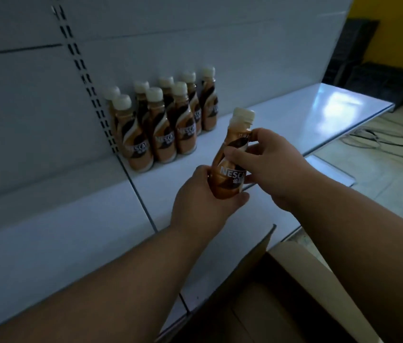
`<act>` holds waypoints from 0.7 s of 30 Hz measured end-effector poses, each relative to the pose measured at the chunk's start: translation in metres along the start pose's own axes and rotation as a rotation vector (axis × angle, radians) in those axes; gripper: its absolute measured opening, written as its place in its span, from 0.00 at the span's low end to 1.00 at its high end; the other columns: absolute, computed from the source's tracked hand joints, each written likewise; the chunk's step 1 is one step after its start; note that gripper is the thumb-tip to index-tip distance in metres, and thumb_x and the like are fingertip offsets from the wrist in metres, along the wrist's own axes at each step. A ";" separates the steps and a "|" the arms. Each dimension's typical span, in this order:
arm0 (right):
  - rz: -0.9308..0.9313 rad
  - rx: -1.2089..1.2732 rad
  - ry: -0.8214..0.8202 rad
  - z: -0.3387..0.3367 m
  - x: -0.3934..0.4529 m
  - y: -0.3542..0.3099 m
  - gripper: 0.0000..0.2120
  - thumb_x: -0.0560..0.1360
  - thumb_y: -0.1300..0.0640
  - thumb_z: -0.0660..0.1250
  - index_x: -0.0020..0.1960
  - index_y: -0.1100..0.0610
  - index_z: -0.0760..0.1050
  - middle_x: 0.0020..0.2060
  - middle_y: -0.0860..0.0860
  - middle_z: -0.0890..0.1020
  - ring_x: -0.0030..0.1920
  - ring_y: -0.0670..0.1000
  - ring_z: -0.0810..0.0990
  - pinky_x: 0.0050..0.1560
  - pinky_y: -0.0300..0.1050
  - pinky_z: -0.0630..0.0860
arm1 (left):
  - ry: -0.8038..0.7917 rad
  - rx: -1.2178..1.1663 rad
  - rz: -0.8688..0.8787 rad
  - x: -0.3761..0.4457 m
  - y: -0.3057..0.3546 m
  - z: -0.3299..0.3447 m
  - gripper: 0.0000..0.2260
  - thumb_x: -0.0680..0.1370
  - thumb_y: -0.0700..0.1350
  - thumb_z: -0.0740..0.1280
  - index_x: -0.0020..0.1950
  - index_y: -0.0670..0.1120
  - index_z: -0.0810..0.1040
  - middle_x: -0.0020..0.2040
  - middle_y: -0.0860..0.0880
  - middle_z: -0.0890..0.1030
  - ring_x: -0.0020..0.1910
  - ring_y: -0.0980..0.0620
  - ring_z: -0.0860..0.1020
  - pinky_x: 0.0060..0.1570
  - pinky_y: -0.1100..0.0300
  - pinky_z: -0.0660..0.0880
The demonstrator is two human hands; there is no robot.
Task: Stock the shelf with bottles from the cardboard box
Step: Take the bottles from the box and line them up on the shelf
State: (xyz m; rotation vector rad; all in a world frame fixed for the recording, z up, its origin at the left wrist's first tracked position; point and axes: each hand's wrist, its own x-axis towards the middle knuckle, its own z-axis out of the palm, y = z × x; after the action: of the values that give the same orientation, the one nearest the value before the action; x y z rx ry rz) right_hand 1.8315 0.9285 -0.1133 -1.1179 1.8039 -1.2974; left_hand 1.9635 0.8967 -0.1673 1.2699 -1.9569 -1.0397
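A brown coffee bottle [232, 167] with a cream cap hangs tilted above the white shelf [294, 120], held by both hands. My left hand [202, 201] grips its base from below. My right hand [272, 167] pinches its upper body from the right. Several matching bottles [163, 125] stand upright in two rows at the back of the shelf, against the white back panel, left of the held bottle. The open cardboard box [289, 293] sits low at the front right, below my forearms; its inside is dark and I cannot see what it holds.
A slotted upright rail [84, 78] runs down the back panel left of the bottles. The shelf stretches bare to the right of the rows. On the tiled floor at right lie cables [381, 137], with dark crates [373, 78] by a yellow wall.
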 end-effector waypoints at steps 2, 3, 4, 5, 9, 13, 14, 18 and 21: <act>-0.063 -0.071 0.042 0.007 0.021 -0.009 0.11 0.73 0.50 0.74 0.54 0.49 0.77 0.44 0.49 0.84 0.45 0.52 0.85 0.50 0.54 0.83 | 0.040 0.005 0.020 0.024 -0.003 -0.004 0.23 0.67 0.58 0.78 0.57 0.54 0.75 0.51 0.58 0.80 0.49 0.58 0.79 0.47 0.63 0.76; -0.091 -0.101 0.056 0.010 0.031 -0.012 0.11 0.73 0.50 0.74 0.53 0.48 0.77 0.44 0.48 0.83 0.45 0.51 0.84 0.48 0.52 0.83 | 0.063 0.003 0.034 0.036 -0.005 -0.005 0.22 0.67 0.56 0.77 0.57 0.54 0.77 0.52 0.57 0.80 0.50 0.57 0.79 0.50 0.59 0.78; -0.112 -0.126 0.064 0.013 0.042 -0.015 0.11 0.73 0.50 0.74 0.54 0.48 0.78 0.45 0.47 0.83 0.45 0.50 0.84 0.46 0.49 0.83 | 0.090 0.011 0.042 0.047 -0.008 -0.005 0.21 0.68 0.56 0.77 0.58 0.53 0.78 0.52 0.55 0.80 0.51 0.55 0.80 0.53 0.56 0.79; -0.125 -0.142 0.075 0.016 0.053 -0.016 0.12 0.73 0.51 0.74 0.54 0.48 0.78 0.46 0.47 0.83 0.45 0.49 0.83 0.43 0.46 0.81 | 0.121 0.038 0.040 0.056 -0.011 -0.004 0.21 0.69 0.55 0.76 0.60 0.52 0.77 0.53 0.53 0.78 0.52 0.53 0.79 0.54 0.53 0.79; -0.144 -0.201 0.114 0.028 0.101 -0.018 0.15 0.71 0.54 0.74 0.57 0.49 0.78 0.47 0.46 0.83 0.48 0.50 0.82 0.49 0.51 0.81 | 0.193 -0.028 -0.010 0.091 -0.017 0.001 0.16 0.73 0.46 0.73 0.59 0.49 0.74 0.51 0.53 0.78 0.51 0.54 0.79 0.52 0.58 0.78; -0.133 -0.182 0.139 0.039 0.141 -0.009 0.13 0.71 0.57 0.74 0.54 0.50 0.79 0.45 0.45 0.83 0.47 0.51 0.83 0.50 0.54 0.82 | 0.086 -0.138 0.027 0.115 -0.023 0.010 0.14 0.75 0.41 0.71 0.57 0.52 0.71 0.55 0.53 0.79 0.55 0.55 0.78 0.58 0.57 0.76; -0.130 -0.166 0.141 0.041 0.149 -0.006 0.13 0.71 0.56 0.74 0.55 0.50 0.79 0.45 0.45 0.83 0.48 0.51 0.83 0.50 0.54 0.82 | 0.058 -0.143 0.037 0.118 -0.024 0.012 0.16 0.76 0.42 0.70 0.61 0.52 0.71 0.59 0.52 0.78 0.59 0.55 0.76 0.62 0.55 0.75; -0.139 -0.124 0.109 0.048 0.175 0.001 0.10 0.73 0.56 0.73 0.53 0.50 0.80 0.45 0.45 0.84 0.48 0.51 0.84 0.52 0.58 0.82 | 0.037 -0.107 0.073 0.128 -0.031 0.019 0.26 0.77 0.42 0.67 0.74 0.49 0.66 0.72 0.53 0.70 0.70 0.58 0.68 0.71 0.57 0.67; -0.153 -0.125 0.093 0.049 0.186 0.001 0.11 0.73 0.56 0.72 0.55 0.50 0.79 0.47 0.46 0.84 0.49 0.51 0.84 0.52 0.59 0.82 | 0.060 -0.065 0.077 0.135 -0.032 0.022 0.28 0.78 0.41 0.66 0.77 0.48 0.62 0.76 0.52 0.66 0.73 0.57 0.65 0.73 0.55 0.65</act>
State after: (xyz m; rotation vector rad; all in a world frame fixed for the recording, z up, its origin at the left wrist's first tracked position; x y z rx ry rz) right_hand 1.7931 0.7416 -0.1331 -1.3044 1.9215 -1.3598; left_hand 1.9100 0.7702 -0.1990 1.1690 -1.8961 -1.0070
